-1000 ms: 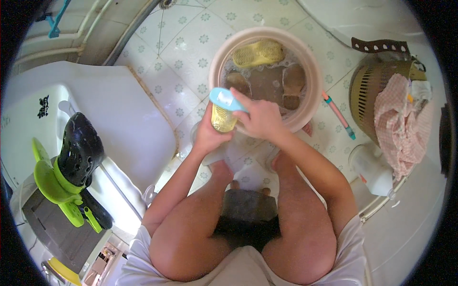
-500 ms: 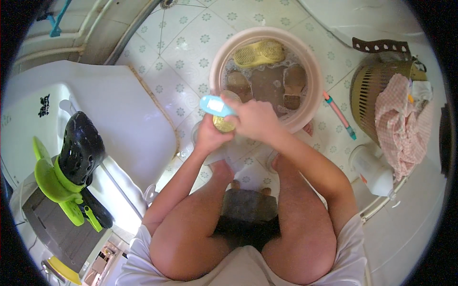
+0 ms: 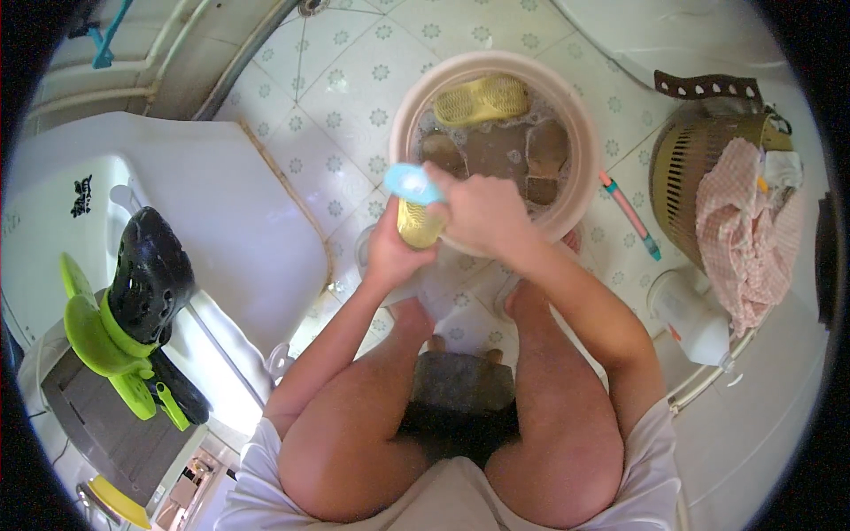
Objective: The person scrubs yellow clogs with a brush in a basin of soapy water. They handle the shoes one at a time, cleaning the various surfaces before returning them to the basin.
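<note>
A yellow shoe (image 3: 419, 223) with a patterned sole is in my left hand (image 3: 392, 255), fingers wrapped round it. My right hand (image 3: 488, 212) grips a light-blue scrub brush (image 3: 412, 183), held against the shoe's far end; its bristles are hidden. Both hands are over the near left rim of a pale pink basin (image 3: 584, 168) of murky, sudsy water. Inside it, another yellow shoe (image 3: 481, 100) lies sole up at the far side. Brownish submerged shapes, perhaps shoes, show dimly beneath the water.
Right of the basin lies a pink-and-green stick (image 3: 630, 215) on the tiled floor. Beyond it stand a slatted olive basket (image 3: 682, 177) with checked pink cloth (image 3: 730, 230) and a white bottle (image 3: 691, 319). Black-and-green clogs (image 3: 146, 274) are at left, beside a white fixture (image 3: 239, 212).
The brush has shifted slightly right and toward the basin, with my right hand. More of the yellow shoe's sole shows below it. My left hand keeps its hold.
</note>
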`<state>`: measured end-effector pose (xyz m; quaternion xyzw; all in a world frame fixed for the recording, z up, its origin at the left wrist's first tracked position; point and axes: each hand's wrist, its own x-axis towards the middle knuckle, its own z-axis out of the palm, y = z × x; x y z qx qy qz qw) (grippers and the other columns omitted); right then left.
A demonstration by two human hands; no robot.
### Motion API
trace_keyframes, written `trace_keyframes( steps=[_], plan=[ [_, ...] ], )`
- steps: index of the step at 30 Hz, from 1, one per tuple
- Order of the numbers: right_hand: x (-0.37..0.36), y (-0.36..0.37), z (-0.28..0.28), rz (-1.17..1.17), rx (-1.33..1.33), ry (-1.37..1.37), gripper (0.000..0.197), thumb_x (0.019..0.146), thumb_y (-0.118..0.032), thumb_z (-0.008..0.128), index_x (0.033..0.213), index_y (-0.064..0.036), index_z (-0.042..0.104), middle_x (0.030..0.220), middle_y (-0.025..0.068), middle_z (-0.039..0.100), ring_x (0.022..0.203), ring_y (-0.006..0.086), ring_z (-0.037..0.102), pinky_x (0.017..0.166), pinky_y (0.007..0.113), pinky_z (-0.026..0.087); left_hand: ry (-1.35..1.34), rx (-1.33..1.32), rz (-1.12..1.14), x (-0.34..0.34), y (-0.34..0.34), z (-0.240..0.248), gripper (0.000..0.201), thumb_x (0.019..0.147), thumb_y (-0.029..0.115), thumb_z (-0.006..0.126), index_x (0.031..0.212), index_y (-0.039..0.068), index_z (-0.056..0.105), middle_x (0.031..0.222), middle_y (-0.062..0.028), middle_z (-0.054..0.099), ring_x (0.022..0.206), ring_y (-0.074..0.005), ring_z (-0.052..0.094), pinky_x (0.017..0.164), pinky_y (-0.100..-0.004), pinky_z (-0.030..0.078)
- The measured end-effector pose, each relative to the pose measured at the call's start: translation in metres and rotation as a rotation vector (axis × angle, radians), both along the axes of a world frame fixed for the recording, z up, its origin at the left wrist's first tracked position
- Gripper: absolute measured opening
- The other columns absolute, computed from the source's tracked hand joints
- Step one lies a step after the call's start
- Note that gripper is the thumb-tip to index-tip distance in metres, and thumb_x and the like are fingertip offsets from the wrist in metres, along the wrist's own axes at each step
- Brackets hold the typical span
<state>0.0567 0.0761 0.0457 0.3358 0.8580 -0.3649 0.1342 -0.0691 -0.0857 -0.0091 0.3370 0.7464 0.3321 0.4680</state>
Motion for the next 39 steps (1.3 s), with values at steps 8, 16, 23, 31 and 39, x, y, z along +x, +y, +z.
trace_keyframes(
  steps=[8, 16, 23, 31, 39],
  plan=[
    [0.008, -0.003, -0.005, 0.052, 0.094, -0.01, 0.059, 0.093, -0.039, 0.06, 0.146, -0.0122, 0.052, 0.086, 0.0183, 0.073, 0.079, 0.0394, 0.072, 0.072, 0.052, 0.056, 0.011, 0.042, 0.007, 0.0, -0.001, -0.003, 0.116, 0.065, 0.012, 0.087, 0.161, 0.011, 0.021, 0.139, -0.0158, 0.061, 0.127, -0.0281, 0.06, 0.106, -0.0367, 0.048],
    [0.023, -0.019, -0.016, 0.042, 0.105, -0.02, 0.064, 0.094, -0.046, 0.059, 0.152, -0.0208, 0.045, 0.081, 0.019, 0.072, 0.074, 0.0389, 0.072, 0.069, 0.053, 0.056, 0.01, 0.077, 0.042, 0.002, -0.002, -0.006, 0.117, 0.064, 0.016, 0.085, 0.161, 0.01, 0.021, 0.135, -0.0163, 0.063, 0.122, -0.0278, 0.064, 0.101, -0.0374, 0.052],
    [0.044, -0.021, -0.036, -0.074, 0.053, 0.012, 0.064, 0.096, -0.047, 0.057, 0.155, -0.03, 0.039, 0.081, 0.0187, 0.071, 0.076, 0.0398, 0.071, 0.069, 0.053, 0.056, -0.052, 0.084, 0.043, 0.002, 0.0, -0.008, 0.119, 0.066, 0.011, 0.084, 0.163, 0.011, 0.015, 0.139, -0.0147, 0.06, 0.126, -0.0252, 0.061, 0.104, -0.0358, 0.05],
    [0.059, -0.023, -0.045, -0.091, 0.076, 0.028, 0.066, 0.096, -0.049, 0.057, 0.156, -0.0322, 0.036, 0.077, 0.017, 0.071, 0.07, 0.0386, 0.071, 0.066, 0.054, 0.055, -0.082, 0.133, 0.061, 0.004, 0.001, -0.011, 0.119, 0.066, 0.008, 0.083, 0.163, 0.012, 0.015, 0.141, -0.0136, 0.059, 0.128, -0.0253, 0.059, 0.105, -0.0357, 0.049],
    [0.065, -0.027, -0.054, -0.16, 0.018, 0.087, 0.063, 0.096, -0.048, 0.058, 0.154, -0.0306, 0.042, 0.077, 0.0185, 0.07, 0.071, 0.0412, 0.07, 0.067, 0.053, 0.056, -0.085, 0.156, 0.058, 0.001, -0.001, -0.017, 0.118, 0.066, 0.008, 0.082, 0.163, 0.009, 0.014, 0.141, -0.0146, 0.059, 0.128, -0.026, 0.06, 0.105, -0.0359, 0.049]
  ],
)
